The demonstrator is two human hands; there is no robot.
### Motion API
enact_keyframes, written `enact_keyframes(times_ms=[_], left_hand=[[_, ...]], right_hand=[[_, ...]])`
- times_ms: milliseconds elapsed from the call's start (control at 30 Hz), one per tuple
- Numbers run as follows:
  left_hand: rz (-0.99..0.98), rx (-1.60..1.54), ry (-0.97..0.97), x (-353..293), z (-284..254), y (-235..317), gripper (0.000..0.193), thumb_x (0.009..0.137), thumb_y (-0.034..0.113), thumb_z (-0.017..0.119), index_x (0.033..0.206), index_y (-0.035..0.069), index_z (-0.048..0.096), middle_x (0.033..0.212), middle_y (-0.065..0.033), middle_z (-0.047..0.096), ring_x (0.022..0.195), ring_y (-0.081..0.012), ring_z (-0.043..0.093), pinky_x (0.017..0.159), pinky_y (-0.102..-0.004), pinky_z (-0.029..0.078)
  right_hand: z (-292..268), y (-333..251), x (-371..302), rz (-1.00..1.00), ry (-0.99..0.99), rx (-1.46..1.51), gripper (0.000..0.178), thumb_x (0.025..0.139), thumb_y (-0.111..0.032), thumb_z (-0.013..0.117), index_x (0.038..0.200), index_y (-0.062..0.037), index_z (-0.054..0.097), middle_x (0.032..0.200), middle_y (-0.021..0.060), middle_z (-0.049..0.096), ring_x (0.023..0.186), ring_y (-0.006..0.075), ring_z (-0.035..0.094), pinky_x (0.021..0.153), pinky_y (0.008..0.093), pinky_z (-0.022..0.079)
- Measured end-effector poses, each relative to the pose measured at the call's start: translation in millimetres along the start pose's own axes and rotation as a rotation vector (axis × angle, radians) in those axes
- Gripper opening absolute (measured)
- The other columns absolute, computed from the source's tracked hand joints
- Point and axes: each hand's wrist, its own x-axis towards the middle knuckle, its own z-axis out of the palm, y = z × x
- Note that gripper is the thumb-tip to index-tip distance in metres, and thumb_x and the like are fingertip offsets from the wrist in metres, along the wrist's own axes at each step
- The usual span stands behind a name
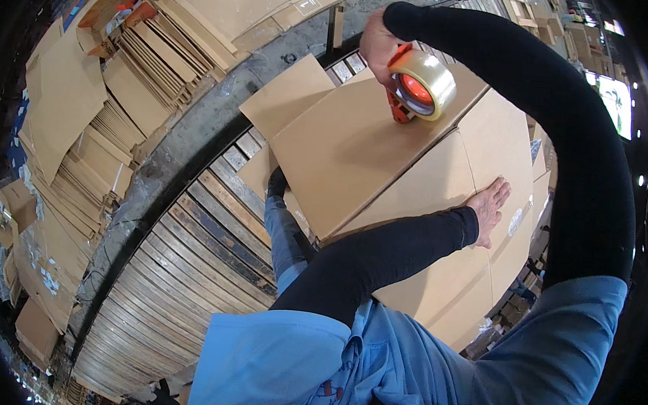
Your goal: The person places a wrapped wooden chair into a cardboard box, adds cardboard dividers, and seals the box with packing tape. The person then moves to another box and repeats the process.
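Observation:
A large brown cardboard box (357, 152) fills the middle of the view, its edge running slantwise between two broad faces. Across the far side, my right hand (380, 46) is closed around the handle of an orange tape dispenser (401, 112). A wide roll of clear tape (443, 80) is mounted on it, close above or against the box; I cannot tell whether it touches. My left hand (490, 211) lies with spread fingers on the right-hand face of the box, near a seam. A flap (290, 96) sticks out at the far left of the box.
Slatted wooden boards (178, 283) spread at the lower left. Beyond a grey ledge (169, 126), stacks of flattened cardboard (147, 58) line the left side. A dark shoe (276, 182) shows beside the box. More cardboard (550, 27) is piled at the far right.

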Motion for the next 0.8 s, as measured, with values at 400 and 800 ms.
enact_keyframes(times_ms=[400,800], left_hand=[[0.032,0.049,0.029,-16,-2,-5,0.086,0.086,0.072,0.042,0.132,0.000,0.055,0.154,-0.0315,0.026,0.146,-0.0441,0.018,0.119,-0.0571,0.006],[0.442,-0.143,0.143,-41,-13,12,0.037,0.086,0.045,0.063,0.091,0.009,0.058,0.088,-0.0067,0.065,0.084,-0.0249,0.067,0.072,-0.0425,0.054]], right_hand=[[141,-118,-122,0.491,0.838,0.215,0.031,0.076,-0.022,0.079,0.094,0.0026,0.074,0.090,0.0132,0.072,0.073,0.0200,0.068,0.069,0.0324,0.056],[404,-238,-45,0.393,1.807,0.368,0.044,0.071,-0.001,0.070,0.115,-0.0017,0.069,0.126,0.0156,0.065,0.093,0.0325,0.067,0.086,0.0419,0.054]])
